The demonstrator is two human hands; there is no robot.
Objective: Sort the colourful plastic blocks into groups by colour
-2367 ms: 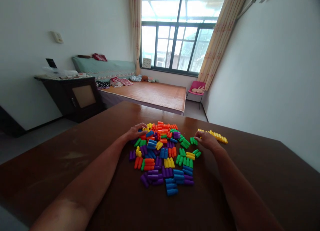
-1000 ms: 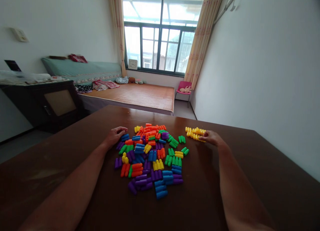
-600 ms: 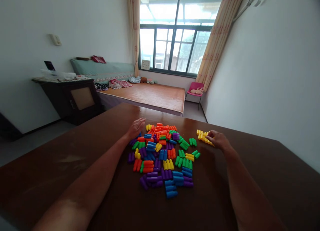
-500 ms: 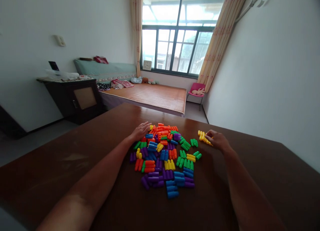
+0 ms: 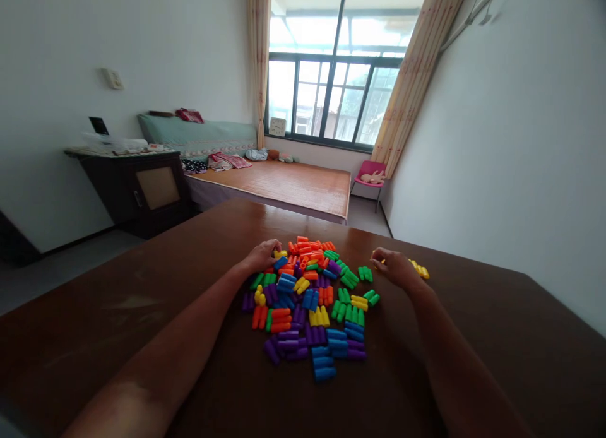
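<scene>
head view, looking forward and down: a brown worktop [image 5: 483,318] carries a loose heap [image 5: 311,299] of plastic blocks in orange, green, blue, purple and yellow. the left hand [image 5: 263,256] is at the heap's far left edge, its fingers curled at a yellow block [image 5: 281,254], with a blue block [image 5: 281,262] just beside it. whether that grip is clamped on the yellow block, i cannot tell. the right hand [image 5: 394,267] is to the right of the heap, fingers bent, in front of a yellow row [image 5: 420,269] that it partly hides; a green block [image 5: 365,274] lies near its fingertips. whether this grip is together or apart, i cannot tell. the step in hand looks like handling yellow pieces. the next move seems to call for a hold on the yellow block alone, leaving its neighbours undisturbed. behind are a bed [image 5: 284,182] and a window [image 5: 332,59].
</scene>
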